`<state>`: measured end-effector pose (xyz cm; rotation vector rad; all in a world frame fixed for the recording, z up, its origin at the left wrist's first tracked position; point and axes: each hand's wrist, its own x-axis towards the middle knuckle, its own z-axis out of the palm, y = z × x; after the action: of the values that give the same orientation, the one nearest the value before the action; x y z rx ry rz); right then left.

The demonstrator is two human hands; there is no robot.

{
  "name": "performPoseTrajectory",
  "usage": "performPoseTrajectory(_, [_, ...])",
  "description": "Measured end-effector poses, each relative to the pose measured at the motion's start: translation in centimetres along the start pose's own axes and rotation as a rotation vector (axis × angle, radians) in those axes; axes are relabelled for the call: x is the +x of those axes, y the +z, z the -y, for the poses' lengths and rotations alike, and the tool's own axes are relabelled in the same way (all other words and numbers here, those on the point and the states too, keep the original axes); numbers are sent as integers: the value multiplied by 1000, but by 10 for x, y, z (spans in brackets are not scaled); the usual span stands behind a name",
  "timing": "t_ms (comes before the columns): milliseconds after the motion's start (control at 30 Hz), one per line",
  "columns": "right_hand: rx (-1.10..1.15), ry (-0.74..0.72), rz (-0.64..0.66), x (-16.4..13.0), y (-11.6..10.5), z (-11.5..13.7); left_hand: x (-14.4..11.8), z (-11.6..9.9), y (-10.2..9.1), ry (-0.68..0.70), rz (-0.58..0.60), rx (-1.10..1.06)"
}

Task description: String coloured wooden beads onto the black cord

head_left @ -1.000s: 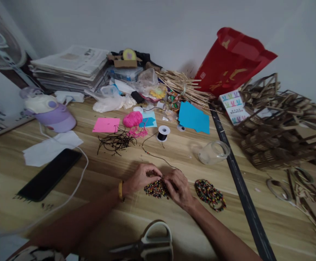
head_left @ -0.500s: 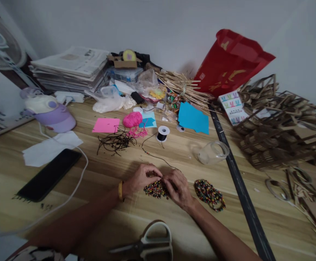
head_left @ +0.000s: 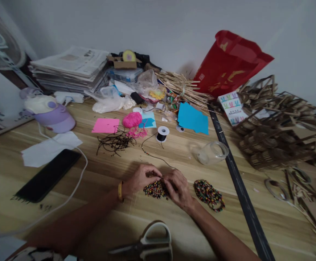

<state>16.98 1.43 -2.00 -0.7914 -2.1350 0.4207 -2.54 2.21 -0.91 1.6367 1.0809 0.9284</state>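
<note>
Both hands pinch together over the multicoloured bead cluster (head_left: 155, 189): left hand (head_left: 140, 178) and right hand (head_left: 177, 188) flank it, thin black cord (head_left: 158, 158) trailing beyond toward the black thread spool (head_left: 163, 133).

Single head cam, looks fwd & down over wooden table (head_left: 92, 224), close-ish; far edges prob. distorted.

Both hands meet over a bead cluster (head_left: 155, 189) on the table (head_left: 98, 217); a second bead pile (head_left: 209, 194) lies to its right. The thread spool (head_left: 163, 133) stands behind them, the scissors (head_left: 147, 244) before them, the phone (head_left: 47, 175) far left.
</note>
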Motion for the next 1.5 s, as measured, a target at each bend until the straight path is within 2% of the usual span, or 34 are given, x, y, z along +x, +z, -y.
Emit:
performPoseTrajectory(833, [7,-4,40,-2,1,-2,-1,-1,3,-65,29,-64])
performPoseTrajectory(1300, [69,0,8,-2,1,-2,0,-9,2,-147,23,-154])
performPoseTrajectory(1500, [83,-15,-21,0,1,-1,0,-7,1,-124,11,-141])
